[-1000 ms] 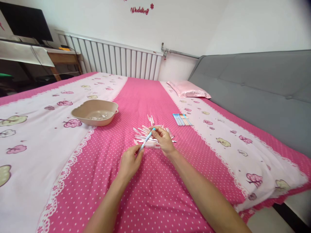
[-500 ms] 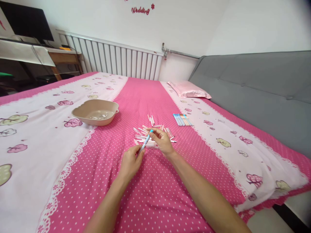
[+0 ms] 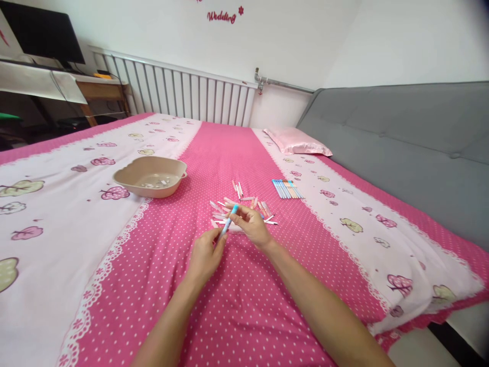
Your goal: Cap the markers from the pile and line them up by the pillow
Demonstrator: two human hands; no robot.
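Both my bare forearms reach forward, converging. My left hand is curled, thumb and fingertips pinched together at the top. My right hand sits just beyond it, palm turned inward, fingers bent and pinched too.

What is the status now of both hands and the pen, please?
Left hand and right hand both shut on blue pen. Pen tilted, above loose pen pile. Nothing in the way.
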